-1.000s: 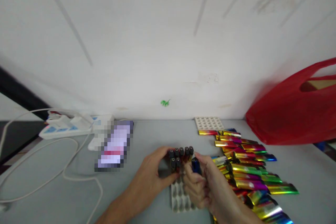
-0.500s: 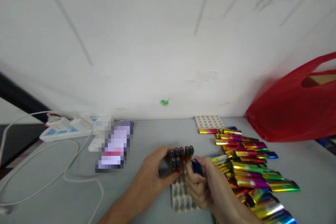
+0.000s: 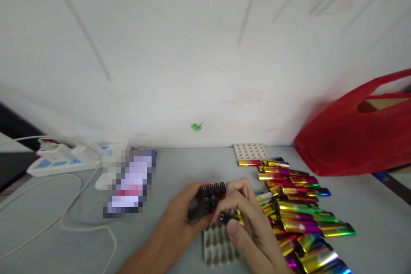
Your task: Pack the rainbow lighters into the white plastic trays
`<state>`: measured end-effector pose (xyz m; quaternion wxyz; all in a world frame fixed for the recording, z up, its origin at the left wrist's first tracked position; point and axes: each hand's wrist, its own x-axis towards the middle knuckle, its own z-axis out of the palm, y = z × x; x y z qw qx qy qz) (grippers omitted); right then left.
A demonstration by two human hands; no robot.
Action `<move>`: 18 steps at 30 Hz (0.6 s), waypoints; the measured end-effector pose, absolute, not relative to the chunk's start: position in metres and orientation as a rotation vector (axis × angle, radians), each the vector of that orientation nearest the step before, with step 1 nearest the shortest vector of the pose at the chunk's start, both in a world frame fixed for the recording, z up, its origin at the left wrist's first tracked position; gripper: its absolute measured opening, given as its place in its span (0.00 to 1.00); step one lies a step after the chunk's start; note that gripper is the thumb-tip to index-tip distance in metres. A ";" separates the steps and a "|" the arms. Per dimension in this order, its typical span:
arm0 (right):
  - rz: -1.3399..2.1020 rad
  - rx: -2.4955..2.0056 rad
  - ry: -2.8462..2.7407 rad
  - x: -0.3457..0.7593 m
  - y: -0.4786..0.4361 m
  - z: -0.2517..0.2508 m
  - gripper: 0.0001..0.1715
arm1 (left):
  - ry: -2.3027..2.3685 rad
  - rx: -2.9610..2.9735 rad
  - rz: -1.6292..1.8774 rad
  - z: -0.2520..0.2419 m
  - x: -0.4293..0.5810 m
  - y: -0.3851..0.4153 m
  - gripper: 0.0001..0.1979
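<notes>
Several lighters with black tops [image 3: 211,188] stand upright in rows at the far end of a grey tray with round pockets [image 3: 221,246]. My left hand [image 3: 180,212] curls around the left side of these standing lighters, its thumb on the near side and its fingers behind. In my right hand [image 3: 245,214] is one lighter with a black, holed top [image 3: 224,217] and a shiny yellow body, pinched between thumb and fingers above the tray. My right fingers hide part of the rows and of the tray's right side.
A pile of shiny multicoloured lighters [image 3: 298,216] lies to the right. Behind it, a second white tray [image 3: 251,151] rests near the wall, with a red bag [image 3: 346,132] farther right. On the left are a phone [image 3: 131,184], a power strip [image 3: 64,162] and loose white cables [image 3: 86,227].
My right hand has turned over, so the held lighter's black top now shows where its blue end did. The left hand keeps its place around the standing lighters. The view has shifted slightly.
</notes>
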<state>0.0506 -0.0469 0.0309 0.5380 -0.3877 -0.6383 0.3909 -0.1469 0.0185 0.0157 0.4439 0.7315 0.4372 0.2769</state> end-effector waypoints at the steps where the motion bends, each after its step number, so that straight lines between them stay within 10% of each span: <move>1: 0.877 -0.940 -1.554 0.052 -0.047 0.030 0.16 | 1.100 1.823 0.687 0.015 -0.147 0.019 0.19; 18: 0.299 -1.209 -1.771 0.048 -0.037 0.024 0.07 | 1.106 1.861 0.684 0.018 -0.149 0.025 0.16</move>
